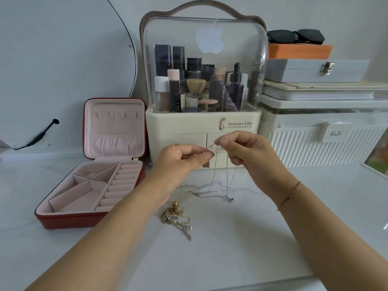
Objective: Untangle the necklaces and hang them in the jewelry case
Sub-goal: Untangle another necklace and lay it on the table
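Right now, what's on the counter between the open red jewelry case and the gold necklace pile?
Head view: only the left forearm crosses above that stretch between jewelry case and gold necklace pile; the white counter looks bare.

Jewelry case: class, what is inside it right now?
The open jewelry case shows only bare pink compartments, ring rolls and lid hooks; no necklace hangs there. The lid pocket's contents are hidden.

Silver chain [220,177] aloft — case [90,196] open

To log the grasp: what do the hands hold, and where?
Both hands pinch the silver chain at its top, the left hand lower than the right hand; the rest hangs to the table.
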`<state>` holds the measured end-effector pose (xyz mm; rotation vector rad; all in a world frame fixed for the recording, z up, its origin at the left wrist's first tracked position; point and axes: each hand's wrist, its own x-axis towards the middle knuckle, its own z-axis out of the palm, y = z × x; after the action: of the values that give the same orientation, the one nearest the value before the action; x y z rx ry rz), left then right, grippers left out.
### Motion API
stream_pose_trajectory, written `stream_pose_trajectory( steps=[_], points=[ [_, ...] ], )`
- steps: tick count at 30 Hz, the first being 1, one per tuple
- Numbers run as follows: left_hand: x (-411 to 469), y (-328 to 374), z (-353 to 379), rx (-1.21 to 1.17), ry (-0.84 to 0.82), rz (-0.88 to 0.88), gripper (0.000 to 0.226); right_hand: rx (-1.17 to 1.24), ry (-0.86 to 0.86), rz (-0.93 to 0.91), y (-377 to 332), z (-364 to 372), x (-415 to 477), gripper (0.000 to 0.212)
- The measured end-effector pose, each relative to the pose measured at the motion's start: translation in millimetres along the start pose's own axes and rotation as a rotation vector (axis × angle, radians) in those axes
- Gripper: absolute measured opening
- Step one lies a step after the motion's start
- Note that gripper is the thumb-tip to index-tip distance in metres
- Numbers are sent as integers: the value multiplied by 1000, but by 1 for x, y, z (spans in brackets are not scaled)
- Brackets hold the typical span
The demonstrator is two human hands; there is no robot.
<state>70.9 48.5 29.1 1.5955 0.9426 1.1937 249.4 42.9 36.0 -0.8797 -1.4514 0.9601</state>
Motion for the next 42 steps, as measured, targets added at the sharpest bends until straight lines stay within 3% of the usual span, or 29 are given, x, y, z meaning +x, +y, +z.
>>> stream_pose_trajectory(
  steps=[7,12,20,25,29,42],
  points=[
    [1,3,-4,-85,41,-23,29,-31,-31,53,0,0,-1,29],
    [2,2,-6,-80,87,-33,18,-35,-58,65,-2,0,-2,39],
    [2,3,-5,-138,69,-43,15,-174,-135,67,-3,5,-6,33],
    [-1,5,-5,-42,75,-29,30,-184,-112,36,-4,6,-7,33],
    [-3,7,-4,10,53,-21,16,-162,-103,15,-4,5,-6,34],
    [-4,5,-2,60,26,16,7,-129,-130,15,-2,7,-4,30]
  ],
)
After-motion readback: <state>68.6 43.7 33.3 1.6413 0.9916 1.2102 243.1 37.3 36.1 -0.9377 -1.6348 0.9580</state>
